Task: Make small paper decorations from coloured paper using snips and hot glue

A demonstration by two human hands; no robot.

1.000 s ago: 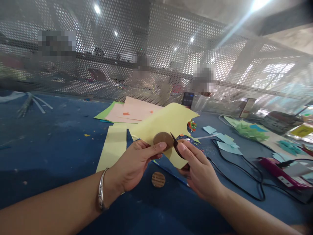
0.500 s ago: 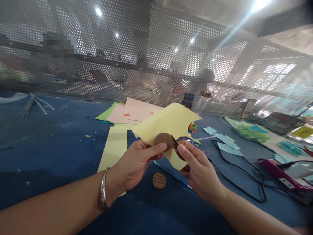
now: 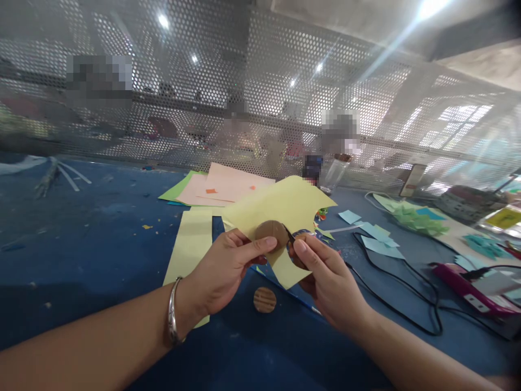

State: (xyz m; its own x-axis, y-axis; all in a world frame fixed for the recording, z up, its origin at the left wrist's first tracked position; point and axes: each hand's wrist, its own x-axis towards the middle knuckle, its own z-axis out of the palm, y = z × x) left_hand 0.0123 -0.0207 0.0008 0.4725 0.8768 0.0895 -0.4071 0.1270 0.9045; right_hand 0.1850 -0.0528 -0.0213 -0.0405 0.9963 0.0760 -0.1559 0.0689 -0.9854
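My left hand (image 3: 228,269) pinches a round brown cardboard disc (image 3: 268,233) flat against a sheet of yellow paper (image 3: 280,198), thumb on top. Dark scissors (image 3: 290,234) are gripped in my right hand (image 3: 331,282); their tip touches the right side of the disc, at the paper. Most of their handle is hidden by my fingers. The paper has a curved cut-out on its right side, and a flap of it hangs down between my hands. Below them on the blue table lies a second disc, of ridged corrugated cardboard (image 3: 265,300).
A yellow paper strip (image 3: 185,239) lies left of my hands, with pink sheets (image 3: 240,182) behind. A blue stick (image 3: 299,301) runs under my right hand. To the right are light blue paper pieces (image 3: 380,239), black cables (image 3: 411,320) and a magenta power strip (image 3: 472,296). Perforated metal mesh (image 3: 280,70) stands behind.
The scissors' tip has moved slightly up and left, closer along the disc's edge. The yellow sheet's hanging flap has shifted a little. Both hands keep their grip.
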